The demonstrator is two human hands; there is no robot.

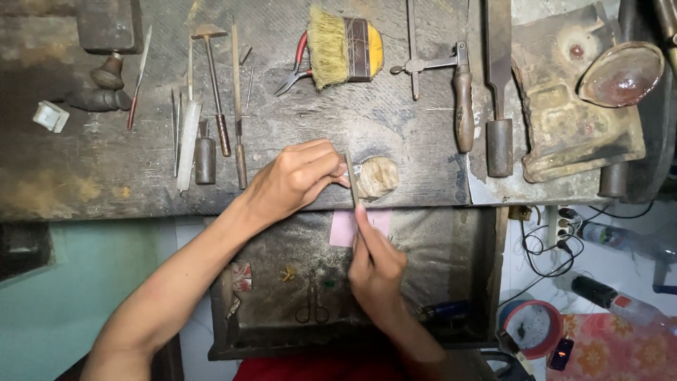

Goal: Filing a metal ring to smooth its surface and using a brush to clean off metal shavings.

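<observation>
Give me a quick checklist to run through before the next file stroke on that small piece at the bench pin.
1. Left hand pinches the small metal piece against the wooden bench pin: ok.
2. Right hand holds the thin file, its blade on the piece: ok.
3. Left fingers sit close beside the blade: not ok.
4. Pink sheet lies in the drawer tray under the work: ok.
5. How firmly the piece is held: cannot tell.
</observation>
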